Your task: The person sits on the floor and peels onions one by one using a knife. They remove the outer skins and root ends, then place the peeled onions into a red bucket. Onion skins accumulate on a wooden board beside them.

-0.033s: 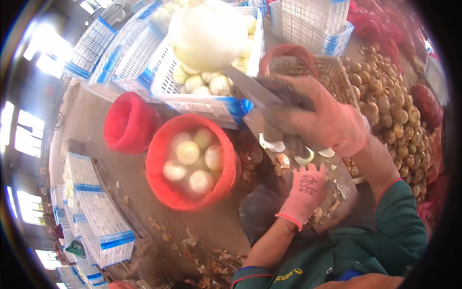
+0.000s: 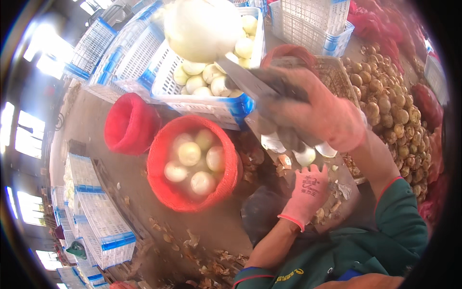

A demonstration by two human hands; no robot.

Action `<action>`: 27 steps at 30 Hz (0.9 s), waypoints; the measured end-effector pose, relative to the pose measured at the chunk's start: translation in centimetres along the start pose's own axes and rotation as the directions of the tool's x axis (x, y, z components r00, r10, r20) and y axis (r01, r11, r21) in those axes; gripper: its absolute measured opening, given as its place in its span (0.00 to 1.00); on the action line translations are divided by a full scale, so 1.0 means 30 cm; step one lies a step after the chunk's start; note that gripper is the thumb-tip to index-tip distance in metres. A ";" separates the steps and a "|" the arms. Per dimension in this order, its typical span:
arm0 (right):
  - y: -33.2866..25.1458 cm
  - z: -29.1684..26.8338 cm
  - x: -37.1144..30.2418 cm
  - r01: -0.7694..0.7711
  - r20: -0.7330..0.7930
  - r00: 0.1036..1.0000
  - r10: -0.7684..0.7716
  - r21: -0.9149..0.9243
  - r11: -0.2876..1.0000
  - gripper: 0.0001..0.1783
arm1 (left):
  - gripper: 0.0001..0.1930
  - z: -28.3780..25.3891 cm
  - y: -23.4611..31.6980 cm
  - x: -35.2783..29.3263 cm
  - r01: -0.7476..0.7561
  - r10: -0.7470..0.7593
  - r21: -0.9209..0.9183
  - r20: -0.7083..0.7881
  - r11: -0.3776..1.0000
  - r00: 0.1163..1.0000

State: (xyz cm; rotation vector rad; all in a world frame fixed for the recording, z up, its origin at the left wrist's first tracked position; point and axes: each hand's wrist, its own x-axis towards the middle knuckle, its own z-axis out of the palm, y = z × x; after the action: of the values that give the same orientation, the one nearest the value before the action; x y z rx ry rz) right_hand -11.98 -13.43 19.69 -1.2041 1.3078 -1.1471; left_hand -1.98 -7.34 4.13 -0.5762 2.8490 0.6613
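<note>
My right hand [image 2: 313,106], in a pink glove with dark grey fingers, is closed round a knife [image 2: 248,82] whose blade points up and left. By the blade's tip a big pale peeled onion [image 2: 204,31] hangs high and close to view, overexposed; whether it touches the blade I cannot tell. Low at the board [image 2: 349,180], my left hand [image 2: 308,188], gloved likewise, has its fingers stretched out and apart. Just beyond its fingertips lies another peeled onion [image 2: 304,156], partly covered by the blurred right hand.
A white crate [image 2: 202,103] of peeled onions stands ahead. Left of the board are a red mesh-lined bucket [image 2: 161,190] holding several onions and a red mesh sack [image 2: 127,125]. Unpeeled onions [image 2: 385,106] are heaped at right. Stacked crates [image 2: 103,212] line the left; skins litter the floor.
The big onion has shifted slightly left. My right hand and the knife have moved a little up and left. More of the onion beyond my left fingertips shows now.
</note>
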 end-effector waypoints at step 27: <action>0.372 -0.339 -0.805 -0.313 -0.507 0.838 0.202 -0.142 0.939 0.20 | 0.32 0.009 0.001 0.071 -0.037 0.033 0.035 0.100 0.999 0.994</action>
State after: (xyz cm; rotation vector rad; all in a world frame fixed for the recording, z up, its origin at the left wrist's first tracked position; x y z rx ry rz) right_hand -22.27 11.58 10.75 -0.8714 1.9638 -1.1662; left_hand -3.91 -7.90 3.39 -0.4749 2.7781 0.6228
